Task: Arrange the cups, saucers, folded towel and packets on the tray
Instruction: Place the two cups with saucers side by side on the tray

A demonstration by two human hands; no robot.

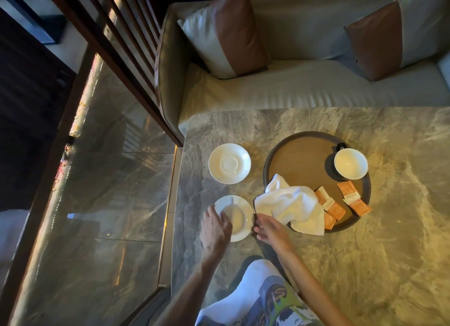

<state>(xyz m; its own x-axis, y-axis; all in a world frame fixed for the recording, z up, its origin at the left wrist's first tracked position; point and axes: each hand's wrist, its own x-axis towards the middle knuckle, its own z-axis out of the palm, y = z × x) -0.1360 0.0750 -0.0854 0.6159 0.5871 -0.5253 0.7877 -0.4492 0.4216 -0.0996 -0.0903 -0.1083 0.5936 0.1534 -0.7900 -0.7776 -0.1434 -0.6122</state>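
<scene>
A round brown tray with a dark raised rim [275, 155] sits on a grey marbled stone counter [365, 265], seen from above. On the tray's far right stands one cup, dark outside and white inside [350, 164], with its handle pointing away. Several orange and white paper packets [350, 196] lie scattered along the tray's near edge, one of them partly under a crumpled white towel [292, 204]. The towel is not folded; it drapes over the tray's near left rim and spills onto the counter.

Two white ceramic saucers are off the tray, to its left. The far saucer [229, 163] lies bare. The near saucer [239, 216] has both hands at it: the left hand [215, 228] rests over its left edge with fingers spread and loose, grasping nothing visible, and the right hand [267, 228] is at its right edge, fingertips pinched near a small dark object too blurred to identify, so I cannot tell whether that grip is closed on anything.

Judging by this, the task is at an early stage: both saucers need moving, the towel needs folding, the packets need tidying, and only one cup is visible.

The packets carry print, but it is too small to read.

Beyond the counter is a pale sofa with two brown and cream cushions [226, 31].
</scene>
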